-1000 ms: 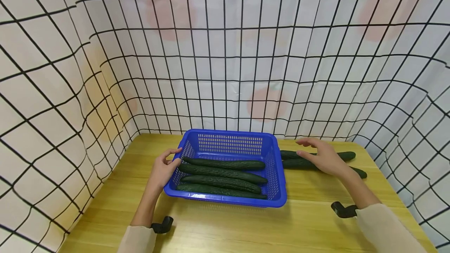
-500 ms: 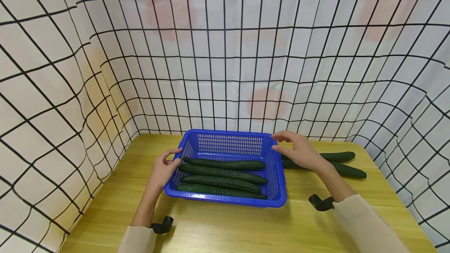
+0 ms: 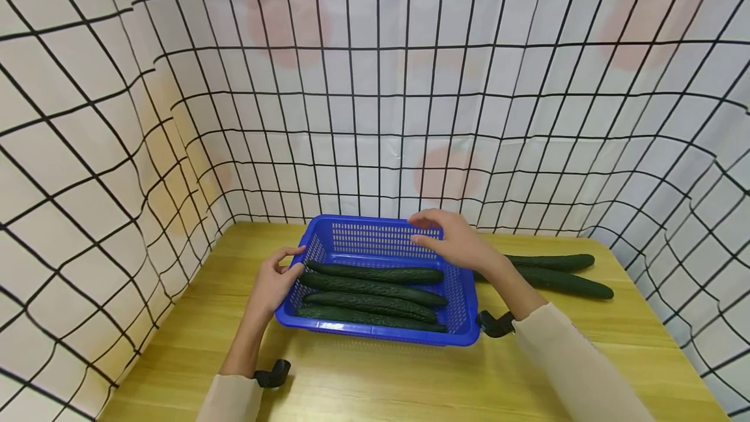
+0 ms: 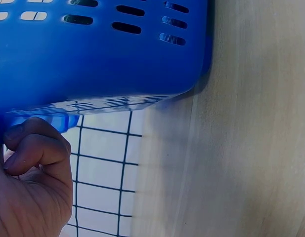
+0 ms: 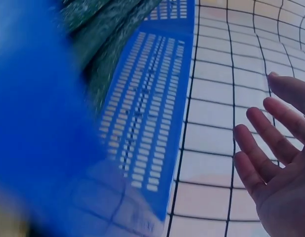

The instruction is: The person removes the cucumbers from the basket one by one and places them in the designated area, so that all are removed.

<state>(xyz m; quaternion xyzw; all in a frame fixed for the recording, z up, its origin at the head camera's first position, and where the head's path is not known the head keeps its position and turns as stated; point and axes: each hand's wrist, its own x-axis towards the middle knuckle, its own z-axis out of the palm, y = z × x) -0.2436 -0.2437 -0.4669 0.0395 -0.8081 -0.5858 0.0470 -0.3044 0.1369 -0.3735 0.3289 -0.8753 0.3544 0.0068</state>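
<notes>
A blue plastic basket (image 3: 375, 336) with slotted walls stands on the table, several long dark green cucumbers (image 3: 375, 287) lying side by side in it. At its left rim, my left hand (image 3: 274, 284) pinches the edge between thumb and fingers; the left wrist view shows the curled fingers of that hand (image 4: 36, 168) below the basket wall (image 4: 103, 59). Over the basket's back right corner hovers my right hand (image 3: 459, 243), holding nothing. In the right wrist view this hand (image 5: 281, 158) has its fingers spread apart, beside the slotted wall (image 5: 147, 103).
Two more cucumbers (image 3: 562, 281) lie on the wooden table (image 3: 375, 383) right of the basket, partly hidden behind the right forearm. A white backdrop with a black grid (image 3: 387, 109) rises behind the table and along both sides. Each wrist wears a black camera mount (image 3: 274, 373).
My right hand has moved left, from above the loose cucumbers on the table to above the basket's back right corner. My left hand has stayed at the left rim.
</notes>
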